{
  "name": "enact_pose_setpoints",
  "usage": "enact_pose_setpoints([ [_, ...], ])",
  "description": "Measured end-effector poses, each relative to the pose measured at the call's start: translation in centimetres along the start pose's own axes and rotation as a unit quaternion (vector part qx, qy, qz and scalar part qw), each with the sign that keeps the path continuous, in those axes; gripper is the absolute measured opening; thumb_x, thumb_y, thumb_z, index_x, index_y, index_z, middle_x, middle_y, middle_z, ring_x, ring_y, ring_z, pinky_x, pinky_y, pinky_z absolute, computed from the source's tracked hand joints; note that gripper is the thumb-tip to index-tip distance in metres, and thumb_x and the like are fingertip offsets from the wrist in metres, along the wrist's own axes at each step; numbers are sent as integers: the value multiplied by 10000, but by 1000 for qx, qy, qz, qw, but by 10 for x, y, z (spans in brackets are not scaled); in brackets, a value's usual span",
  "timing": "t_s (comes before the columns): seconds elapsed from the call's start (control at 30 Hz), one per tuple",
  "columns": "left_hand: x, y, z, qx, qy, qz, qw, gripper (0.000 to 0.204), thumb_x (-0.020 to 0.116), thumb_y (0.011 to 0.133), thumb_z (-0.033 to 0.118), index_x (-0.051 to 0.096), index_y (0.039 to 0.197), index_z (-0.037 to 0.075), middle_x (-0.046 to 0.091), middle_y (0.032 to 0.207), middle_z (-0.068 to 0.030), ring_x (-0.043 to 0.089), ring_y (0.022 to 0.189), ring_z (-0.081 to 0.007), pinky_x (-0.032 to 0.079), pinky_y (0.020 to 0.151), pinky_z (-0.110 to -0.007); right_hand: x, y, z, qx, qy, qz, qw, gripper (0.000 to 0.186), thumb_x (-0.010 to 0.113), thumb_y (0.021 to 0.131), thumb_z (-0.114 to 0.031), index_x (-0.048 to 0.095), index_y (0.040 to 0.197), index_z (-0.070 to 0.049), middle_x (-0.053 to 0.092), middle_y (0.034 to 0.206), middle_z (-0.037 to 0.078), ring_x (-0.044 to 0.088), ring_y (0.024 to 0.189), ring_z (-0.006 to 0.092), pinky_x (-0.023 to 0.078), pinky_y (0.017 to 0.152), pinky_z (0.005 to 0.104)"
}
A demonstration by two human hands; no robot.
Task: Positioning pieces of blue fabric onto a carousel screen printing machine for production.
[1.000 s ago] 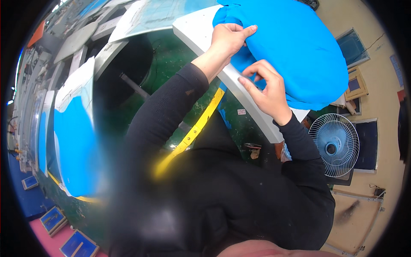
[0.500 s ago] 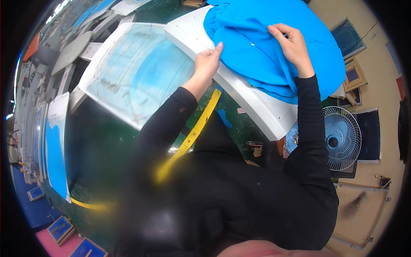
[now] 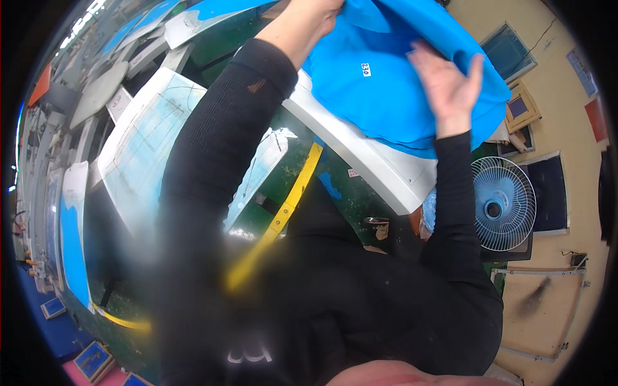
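Note:
A bright blue garment with a small white label lies bunched over the end of a long white board at the top of the view. My left hand reaches to the top edge, its fingers tucked into the garment's edge and partly hidden by the cloth. My right hand hovers flat over the garment's right side, fingers spread, holding nothing. Black sleeves cover both forearms.
A yellow strip runs along the green frame below the board. To the left, more white boards smeared with pale blue fan out around the frame. A white floor fan stands at the right, beside framed screens against the wall.
Both hands have moved up and away from me along the garment. My right hand has let go of the cloth and opened. The view has swung, so more boards show on the left.

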State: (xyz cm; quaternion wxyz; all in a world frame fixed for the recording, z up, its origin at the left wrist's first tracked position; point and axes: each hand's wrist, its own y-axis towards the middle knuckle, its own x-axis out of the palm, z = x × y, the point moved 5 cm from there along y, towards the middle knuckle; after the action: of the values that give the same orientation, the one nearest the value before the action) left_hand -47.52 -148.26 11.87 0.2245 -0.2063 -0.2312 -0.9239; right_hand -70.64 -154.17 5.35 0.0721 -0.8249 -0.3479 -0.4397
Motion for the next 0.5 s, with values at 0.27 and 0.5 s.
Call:
enact_pose_setpoints([
  [0.27,-78,-81,-25,-164,54,73,982,316,516,910,127,534,1101,-124,623,1045,-200,642,896,-264,543,755,-382,-66,72,-110,-138,-149,168,965,397,578,914,-205,523,1235,22,565,1245,138,538,1143,297,433,985,419],
  [0.5,-221,-202,44,-424,208,27,881,295,577,903,228,547,1086,-2,575,743,-42,550,548,-95,417,378,-206,73,160,-79,30,65,-123,990,177,634,889,-234,653,969,-77,669,898,25,638,821,151,511,757,293],
])
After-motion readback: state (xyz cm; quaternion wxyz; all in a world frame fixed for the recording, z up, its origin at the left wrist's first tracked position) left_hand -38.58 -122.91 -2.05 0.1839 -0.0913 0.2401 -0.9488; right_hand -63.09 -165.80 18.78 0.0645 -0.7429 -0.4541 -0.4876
